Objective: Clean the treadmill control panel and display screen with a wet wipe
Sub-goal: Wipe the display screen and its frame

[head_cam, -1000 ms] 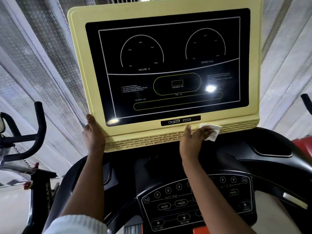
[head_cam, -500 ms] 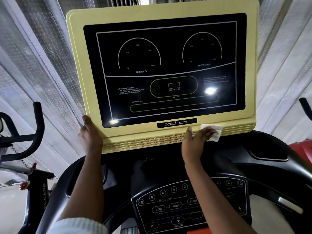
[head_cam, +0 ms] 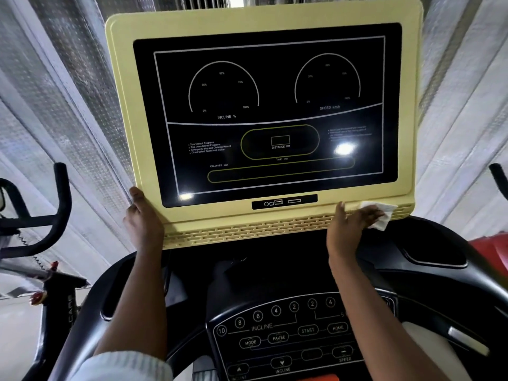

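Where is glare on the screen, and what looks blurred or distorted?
Head view: two glare spots on the display screen, one lower right, one at its bottom-left corner; head view: wide-angle lens bows the yellow frame; the wet wipe under the right hand looks smeared.

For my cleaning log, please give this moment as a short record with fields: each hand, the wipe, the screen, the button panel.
Left hand: holds the lower left corner of the yellow plastic frame round the display
Right hand: fingers press the white wet wipe against the frame's lower right edge, at the slotted vent strip
Black display screen: not under the wipe; two glare spots
Black control panel: below the display, touched by neither hand
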`<action>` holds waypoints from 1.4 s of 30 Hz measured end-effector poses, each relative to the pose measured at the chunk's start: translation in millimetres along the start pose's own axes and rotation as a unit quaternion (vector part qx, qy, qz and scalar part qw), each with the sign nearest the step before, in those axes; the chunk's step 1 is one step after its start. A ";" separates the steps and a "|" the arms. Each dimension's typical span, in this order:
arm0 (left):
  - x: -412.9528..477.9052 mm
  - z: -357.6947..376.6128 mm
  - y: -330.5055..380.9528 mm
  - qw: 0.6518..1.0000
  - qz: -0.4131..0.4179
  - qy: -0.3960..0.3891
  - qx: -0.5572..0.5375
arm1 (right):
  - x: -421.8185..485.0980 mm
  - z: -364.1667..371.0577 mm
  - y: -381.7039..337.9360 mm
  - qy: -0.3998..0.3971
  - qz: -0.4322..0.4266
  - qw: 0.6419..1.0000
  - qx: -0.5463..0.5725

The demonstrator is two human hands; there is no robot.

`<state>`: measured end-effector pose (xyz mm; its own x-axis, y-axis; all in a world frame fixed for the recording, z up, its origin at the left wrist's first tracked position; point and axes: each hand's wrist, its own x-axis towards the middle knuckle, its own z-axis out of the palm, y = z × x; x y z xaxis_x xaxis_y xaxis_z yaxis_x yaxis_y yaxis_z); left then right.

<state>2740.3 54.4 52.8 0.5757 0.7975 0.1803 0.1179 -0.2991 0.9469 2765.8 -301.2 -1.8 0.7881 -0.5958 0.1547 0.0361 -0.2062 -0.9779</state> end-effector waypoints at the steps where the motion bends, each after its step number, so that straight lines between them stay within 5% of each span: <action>1: -0.7 -0.1 0.8 1.000 0.003 0.004 0.001 | 12.9 -5.1 -2.0 0.025 0.018 1.000 -0.003; 13: -0.5 -0.7 0.4 1.000 -0.004 0.007 0.027 | 35.2 -21.3 -1.4 0.072 0.050 0.996 -0.001; 18: 0.2 0.4 -2.5 1.000 -0.001 0.008 0.015 | 4.0 -8.7 11.6 -0.011 -0.026 0.999 -0.033; 23: 2.5 -1.3 -4.3 1.000 0.002 -0.006 0.012 | 22.0 -10.9 -13.3 0.058 0.065 0.996 -0.023; 29: 4.4 -8.2 -1.0 0.999 -0.010 -0.034 0.017 | -94.1 46.6 -18.4 -0.112 -0.022 0.993 -0.036; 34: 4.8 -13.4 2.9 0.997 -0.028 -0.072 0.009 | -119.0 73.1 -41.6 -0.138 0.006 0.987 -0.083; 42: 7.7 -19.5 0.3 0.993 -0.033 -0.111 0.014 | -208.9 113.8 -49.5 -0.283 -0.098 0.936 -0.187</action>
<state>2729.0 70.7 59.6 0.7301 0.6814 0.0518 0.1822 -0.2671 0.9463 2669.2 -78.2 -1.8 0.9919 -0.0335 0.1229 0.0800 -0.5878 -0.8050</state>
